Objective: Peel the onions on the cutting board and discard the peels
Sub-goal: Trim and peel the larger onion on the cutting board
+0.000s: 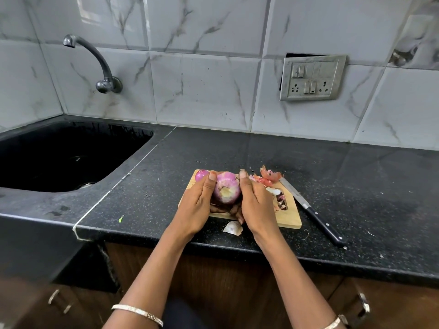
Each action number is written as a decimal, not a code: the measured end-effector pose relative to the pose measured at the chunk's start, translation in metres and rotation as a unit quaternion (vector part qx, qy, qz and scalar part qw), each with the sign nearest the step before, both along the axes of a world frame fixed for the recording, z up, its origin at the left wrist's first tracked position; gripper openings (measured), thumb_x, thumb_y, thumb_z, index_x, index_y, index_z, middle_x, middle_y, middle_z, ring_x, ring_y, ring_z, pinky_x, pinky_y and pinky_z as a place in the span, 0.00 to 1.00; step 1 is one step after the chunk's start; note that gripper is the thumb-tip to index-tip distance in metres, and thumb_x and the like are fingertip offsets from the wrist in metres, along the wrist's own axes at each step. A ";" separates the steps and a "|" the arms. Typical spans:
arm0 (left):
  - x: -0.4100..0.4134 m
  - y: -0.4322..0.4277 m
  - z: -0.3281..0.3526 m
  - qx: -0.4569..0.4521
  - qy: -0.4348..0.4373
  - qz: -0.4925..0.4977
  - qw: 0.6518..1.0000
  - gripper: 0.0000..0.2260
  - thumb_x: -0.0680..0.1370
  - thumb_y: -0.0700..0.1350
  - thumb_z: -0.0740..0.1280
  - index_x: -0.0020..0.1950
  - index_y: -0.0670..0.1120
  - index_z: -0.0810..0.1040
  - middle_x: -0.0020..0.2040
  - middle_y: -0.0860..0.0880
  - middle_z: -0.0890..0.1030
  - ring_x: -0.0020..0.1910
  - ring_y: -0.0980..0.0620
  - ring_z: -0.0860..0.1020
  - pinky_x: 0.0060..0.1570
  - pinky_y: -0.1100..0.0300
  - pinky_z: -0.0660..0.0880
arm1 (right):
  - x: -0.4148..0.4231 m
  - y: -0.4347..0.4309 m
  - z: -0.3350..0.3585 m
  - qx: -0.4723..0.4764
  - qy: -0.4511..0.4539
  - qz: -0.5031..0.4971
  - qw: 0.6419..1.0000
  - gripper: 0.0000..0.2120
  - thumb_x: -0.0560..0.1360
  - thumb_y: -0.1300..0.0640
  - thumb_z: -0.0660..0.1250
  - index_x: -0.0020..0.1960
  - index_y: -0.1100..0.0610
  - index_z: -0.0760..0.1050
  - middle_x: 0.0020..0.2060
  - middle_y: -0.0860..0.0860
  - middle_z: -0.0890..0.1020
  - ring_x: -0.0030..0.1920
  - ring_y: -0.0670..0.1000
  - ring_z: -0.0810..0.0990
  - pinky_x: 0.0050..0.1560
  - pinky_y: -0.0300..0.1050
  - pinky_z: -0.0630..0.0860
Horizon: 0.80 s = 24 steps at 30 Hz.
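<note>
A large pink-purple onion (226,188) with its cut end facing me is held just above the wooden cutting board (288,216). My left hand (198,205) grips its left side, thumb up along the skin. My right hand (255,205) grips its right side, thumb at the top edge. A second, smaller purple onion (201,175) lies at the board's far left corner. Reddish peels (268,176) pile at the board's far right corner. More scraps (279,198) lie by the board's handle slot. One pale peel piece (233,227) lies on the counter in front of the board.
A black-handled knife (313,211) lies on the black counter (356,176) along the board's right edge. A dark sink (71,153) with a wall tap (95,62) is at the left. A switch plate (312,78) is on the tiled wall.
</note>
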State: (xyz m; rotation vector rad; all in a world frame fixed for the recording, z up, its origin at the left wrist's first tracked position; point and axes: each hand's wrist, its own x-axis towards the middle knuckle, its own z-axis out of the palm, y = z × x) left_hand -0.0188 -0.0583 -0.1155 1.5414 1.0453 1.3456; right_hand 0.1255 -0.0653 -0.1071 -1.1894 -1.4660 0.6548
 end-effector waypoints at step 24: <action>-0.002 0.003 -0.004 0.032 0.034 0.072 0.996 0.23 0.86 0.59 0.52 0.47 0.53 0.83 0.41 0.51 0.85 0.43 0.48 0.84 0.50 0.42 0.80 | -0.010 -0.003 -0.003 0.007 -0.120 -0.010 0.993 0.31 0.82 0.32 0.47 0.43 0.54 0.77 0.37 0.49 0.82 0.42 0.50 0.81 0.49 0.55 0.77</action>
